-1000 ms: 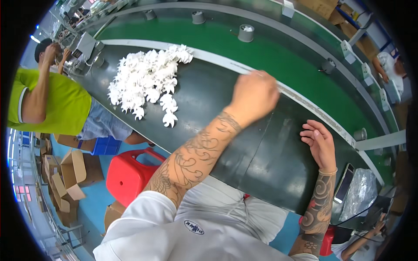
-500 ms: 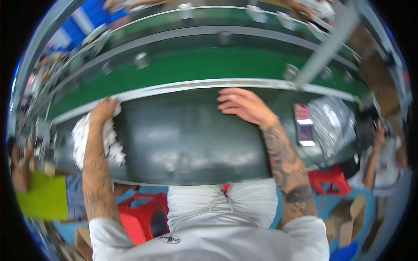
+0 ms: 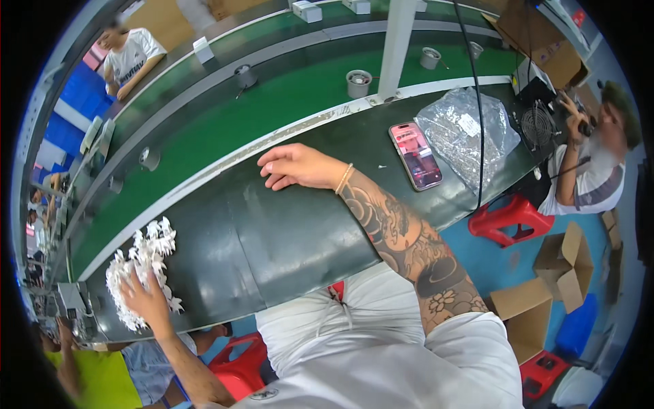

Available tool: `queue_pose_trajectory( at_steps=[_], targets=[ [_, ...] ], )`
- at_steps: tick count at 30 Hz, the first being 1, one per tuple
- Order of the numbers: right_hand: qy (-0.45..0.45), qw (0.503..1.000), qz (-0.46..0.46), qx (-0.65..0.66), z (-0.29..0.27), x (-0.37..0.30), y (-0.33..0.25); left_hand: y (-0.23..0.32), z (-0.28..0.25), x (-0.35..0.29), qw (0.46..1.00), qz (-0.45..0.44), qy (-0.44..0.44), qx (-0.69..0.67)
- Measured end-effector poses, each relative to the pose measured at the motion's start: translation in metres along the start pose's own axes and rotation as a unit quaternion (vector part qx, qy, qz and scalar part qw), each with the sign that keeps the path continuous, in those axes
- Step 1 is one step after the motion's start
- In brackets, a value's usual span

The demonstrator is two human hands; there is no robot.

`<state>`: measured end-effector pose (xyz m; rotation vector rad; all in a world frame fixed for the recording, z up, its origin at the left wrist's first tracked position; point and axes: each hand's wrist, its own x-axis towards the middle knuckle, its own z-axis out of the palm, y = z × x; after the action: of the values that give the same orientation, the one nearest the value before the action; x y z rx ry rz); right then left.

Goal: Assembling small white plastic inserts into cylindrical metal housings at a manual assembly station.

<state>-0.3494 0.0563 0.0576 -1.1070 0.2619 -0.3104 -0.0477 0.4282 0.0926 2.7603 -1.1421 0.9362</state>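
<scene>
My left hand (image 3: 148, 304) lies on a heap of small white pointed pieces (image 3: 161, 240) at the left of the dark worktop (image 3: 225, 238). Its fingers are spread over the heap; I cannot tell what kind of parts the pieces are. My right hand (image 3: 300, 165), with a thin bracelet at the wrist, is over the far middle of the worktop near the conveyor's pale edge. Its fingers are apart and loosely bent, with nothing in them. To the right of that hand lie a phone (image 3: 416, 157) with a lit screen and a clear plastic bag (image 3: 466, 136) of small metal parts.
Beyond the worktop runs a green conveyor belt (image 3: 286, 102) carrying grey round housings (image 3: 359, 83). A pale post (image 3: 396, 51) and a black cable (image 3: 475, 88) cross the right side. Co-workers sit at both ends; red stools (image 3: 507, 219) and cardboard boxes (image 3: 521, 313) stand below.
My view has swung to the right. My left hand has gone from the heap's far end to its near middle and spread its fingers. The right hand stays empty over the worktop.
</scene>
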Motion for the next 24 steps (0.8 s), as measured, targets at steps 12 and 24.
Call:
queue_pose_trajectory(
  at_steps=[12,24],
  targets=[
    [-0.031,0.999,-0.026,0.023,-0.002,0.003,-0.001,0.029,0.027,-0.040,0.977,-0.056,-0.091,-0.186],
    [-0.053,0.997,-0.033,0.050,0.007,0.014,-0.006,-0.127,0.081,0.073,0.998,-0.046,-0.017,0.030]
  ],
)
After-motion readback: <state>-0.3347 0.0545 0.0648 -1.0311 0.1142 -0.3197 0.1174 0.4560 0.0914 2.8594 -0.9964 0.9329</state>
